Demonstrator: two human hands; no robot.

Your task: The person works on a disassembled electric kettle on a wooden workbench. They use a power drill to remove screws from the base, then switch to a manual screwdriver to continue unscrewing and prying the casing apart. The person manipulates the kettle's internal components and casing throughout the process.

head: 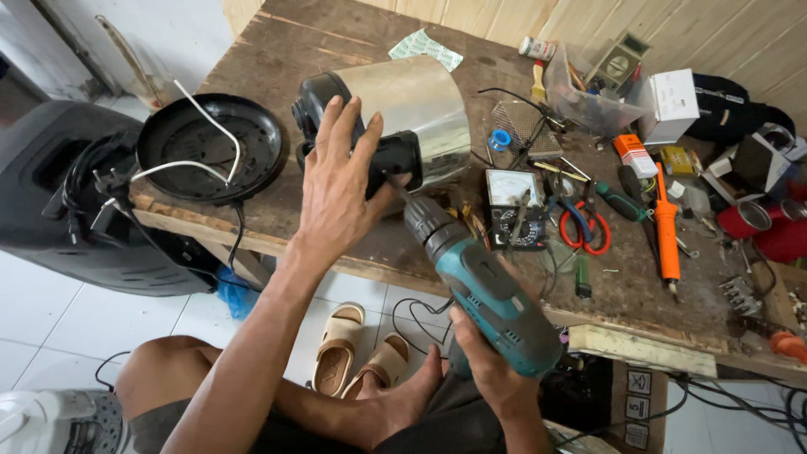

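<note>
1. Steel and black plastic make up the kettle point(403, 118), which is laid on its side on the worn wooden workbench point(336, 42), near the front edge, with its black handle turned toward the person.
2. The kettle's handle is pressed by the left hand point(336, 181); the fingers are spread flat over the black part rather than curled around it, so the body is steadied, not clasped.
3. A teal and black cordless drill point(483, 286) is held by the right hand point(487, 366), whose fingers are wrapped fully around the grip below the body.
4. The drill's bit is pointed at the black handle of the kettle, just beside the left thumb; whether the tip is touching cannot be told.
5. A round black base point(210, 147) with white wires is placed to the left of the kettle, at the bench's corner.
6. To the right, an analogue meter point(514, 202), red-handled pliers point(584, 227) and an orange soldering iron point(666, 227) are scattered.
7. Beige sandals point(357, 353) are seen on the tiled floor below.
</note>
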